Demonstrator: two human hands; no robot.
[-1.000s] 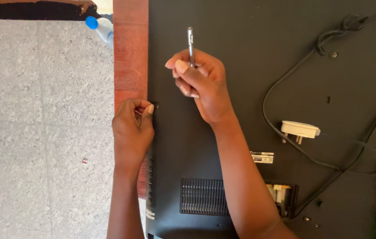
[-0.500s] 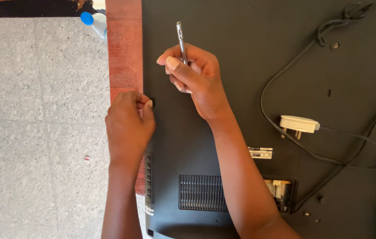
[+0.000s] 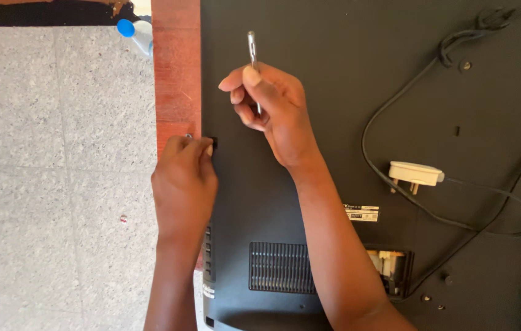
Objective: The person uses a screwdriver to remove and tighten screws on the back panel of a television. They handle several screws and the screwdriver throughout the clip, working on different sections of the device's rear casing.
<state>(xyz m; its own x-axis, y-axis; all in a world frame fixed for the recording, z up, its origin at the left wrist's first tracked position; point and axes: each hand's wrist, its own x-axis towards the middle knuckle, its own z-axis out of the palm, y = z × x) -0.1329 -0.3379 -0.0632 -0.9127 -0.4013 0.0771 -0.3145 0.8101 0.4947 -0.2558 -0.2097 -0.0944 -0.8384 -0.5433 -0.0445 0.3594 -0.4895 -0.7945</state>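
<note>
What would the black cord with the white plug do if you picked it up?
The black cord lies in loose curves on the dark back panel, so it would probably droop and bend. The white plug looks hard and chunkier, so that end would likely dangle and swing.

A repair spot: an upturned television back [image 3: 358, 92] on a wooden table [image 3: 176, 73], speckled tile floor [image 3: 58, 184].
</note>
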